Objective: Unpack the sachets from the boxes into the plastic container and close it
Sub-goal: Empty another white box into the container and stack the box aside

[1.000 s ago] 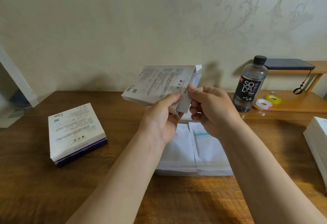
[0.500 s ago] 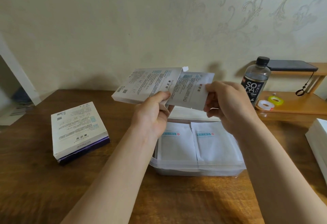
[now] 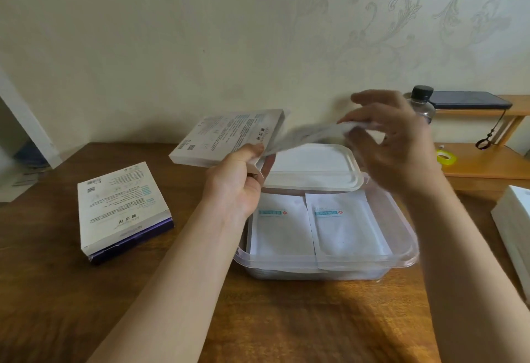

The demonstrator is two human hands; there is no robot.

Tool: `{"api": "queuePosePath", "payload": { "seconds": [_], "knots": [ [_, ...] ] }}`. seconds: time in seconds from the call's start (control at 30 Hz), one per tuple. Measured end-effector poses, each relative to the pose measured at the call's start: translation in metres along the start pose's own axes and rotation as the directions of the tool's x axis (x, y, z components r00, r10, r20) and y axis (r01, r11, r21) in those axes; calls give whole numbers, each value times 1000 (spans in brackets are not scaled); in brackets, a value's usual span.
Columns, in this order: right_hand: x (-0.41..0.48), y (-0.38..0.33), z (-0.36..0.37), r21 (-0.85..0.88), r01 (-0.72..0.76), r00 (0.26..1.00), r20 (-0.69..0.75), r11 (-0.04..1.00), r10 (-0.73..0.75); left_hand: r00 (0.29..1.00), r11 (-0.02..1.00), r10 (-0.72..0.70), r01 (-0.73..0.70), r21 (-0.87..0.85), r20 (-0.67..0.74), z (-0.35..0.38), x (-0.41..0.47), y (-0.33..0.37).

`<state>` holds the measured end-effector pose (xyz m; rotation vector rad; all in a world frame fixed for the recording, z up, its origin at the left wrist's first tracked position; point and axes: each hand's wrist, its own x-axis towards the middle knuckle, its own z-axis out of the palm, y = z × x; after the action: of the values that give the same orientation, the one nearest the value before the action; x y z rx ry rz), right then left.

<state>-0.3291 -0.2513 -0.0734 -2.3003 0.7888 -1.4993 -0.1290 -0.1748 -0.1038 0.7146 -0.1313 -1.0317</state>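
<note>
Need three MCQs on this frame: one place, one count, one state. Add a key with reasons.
1. Where is the plastic container's lid? A) snapped on B) lying off, at its far rim C) standing upright
2. How many sachets show on top inside? A) two B) four C) none
3. What is the right hand doing? A) resting open B) empty fist C) pinching a blurred sachet beside the box
Key: 1B, the container is open, lid behind it; 2A, two lie side by side; 3C, it pinches the sachet while the left hand grips the box.
</note>
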Motion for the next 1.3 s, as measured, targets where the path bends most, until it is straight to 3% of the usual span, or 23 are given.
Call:
{"api": "queuePosePath", "payload": {
  "seconds": [0.1, 0.2, 0.37, 0.57, 0.7, 0.87, 1.13, 1.2, 1.3],
  "knots": [
    [1, -7, -14, 142, -102, 995, 11, 985, 102, 999, 999, 37, -37, 14, 2, -3, 3, 3],
    [0, -4, -14, 221, -250, 963, 161, 943, 218, 999, 997, 48, -46, 64, -24, -4, 3, 3],
    [-7, 2, 4, 242, -489, 824, 442, 838, 353, 998, 999, 48, -47, 23, -45, -3, 0, 0],
    [-15, 6, 20, 119, -599, 657, 637, 792, 402, 999, 998, 47, -48, 28, 8, -1, -3, -6],
    [-16, 9, 30, 3, -549, 680, 582, 836, 446, 998, 999, 46, -46, 16, 37, -2, -3, -6],
    [-18, 2, 41, -270, -287, 655, 645, 919, 394, 998, 998, 55, -54, -11, 40, -1, -6, -5],
    [-17, -12, 45, -476, 29, 697, 640, 879, 323, 997, 997, 70, -69, -19, 24, 0, -10, -5],
    [-19, -16, 46, -446, 32, 607, 719, 895, 337, 997, 997, 69, -69, -17, 36, 0, -9, -4],
    [-26, -20, 49, -463, 40, 383, 826, 886, 414, 997, 998, 60, -59, -23, 50, 0, -9, -4]
  ]
}}
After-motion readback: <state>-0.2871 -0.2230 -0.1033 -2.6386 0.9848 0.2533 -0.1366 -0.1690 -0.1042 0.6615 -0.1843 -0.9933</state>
